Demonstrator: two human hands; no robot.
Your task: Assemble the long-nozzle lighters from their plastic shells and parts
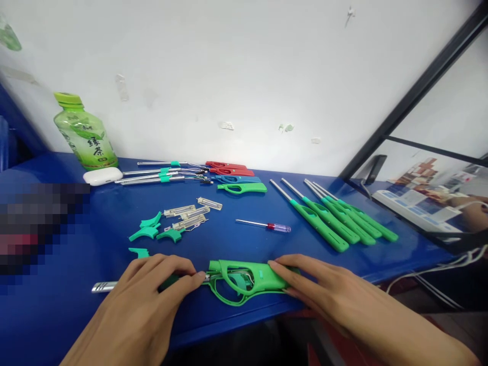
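A green gas lighter body (269, 278) lies near the front edge of the blue table, its two shell halves slightly apart around the trigger loop. Wires and a teal trigger (241, 280) show inside the loop. My right hand (324, 284) grips the handle end, with fingers on top and thumb below. My left hand (152, 292) is closed around the lighter's metal tube (102, 287), whose tip sticks out on the left. Its thumb and index finger pinch at the neck of the body; the fingers partly hide the tube. Loose teal triggers (147, 231) lie just beyond.
Clear fuel tanks (186, 213) and a screwdriver (278, 227) lie mid-table. Farther back are metal tubes (152, 179), coloured shells (244, 188), a white case (102, 176) and a tea bottle (89, 137). Several green lighters (324, 226) lie at right, near a black frame (366, 137).
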